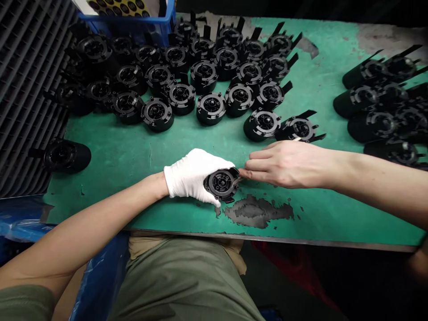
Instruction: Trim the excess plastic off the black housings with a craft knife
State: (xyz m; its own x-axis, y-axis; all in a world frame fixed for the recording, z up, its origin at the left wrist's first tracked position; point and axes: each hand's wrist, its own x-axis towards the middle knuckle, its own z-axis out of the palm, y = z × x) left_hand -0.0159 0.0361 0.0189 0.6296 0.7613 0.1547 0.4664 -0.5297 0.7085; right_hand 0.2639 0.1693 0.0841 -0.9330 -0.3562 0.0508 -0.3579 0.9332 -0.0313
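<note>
Gloved left hand [192, 174] curls its fingers closed around a black round plastic housing [222, 185] near the green workbench's [100, 142] front edge, while the extended fingertips of the bare right hand [287, 165] touch its rim; a slip could drop it or bend its thin tab [234, 171].

- My white-gloved left hand [190, 174] rests over the chipped painted steel-edged workbench [267, 238], at 12 o'clock from my lap.
- The round ribbed plastic housing [221, 185] sits in that hand.
- My bare right hand [287, 165] lies at its 3 o'clock side, fingertips touching it.
- Rows of upright plastic housings [180, 98] stand on the bench at 12 o'clock.
- Two separate plastic housings [262, 125] lie at 1 o'clock, just beyond my right hand.
- A cluster of tilted plastic housings [371, 102] lies at 2 o'clock.
- One lone plastic housing [62, 156] lies at 10 o'clock, beside the ribbed rubber mat [26, 89].
- A plastic crate [133, 22] sits at 11 o'clock, behind the rows.
</note>
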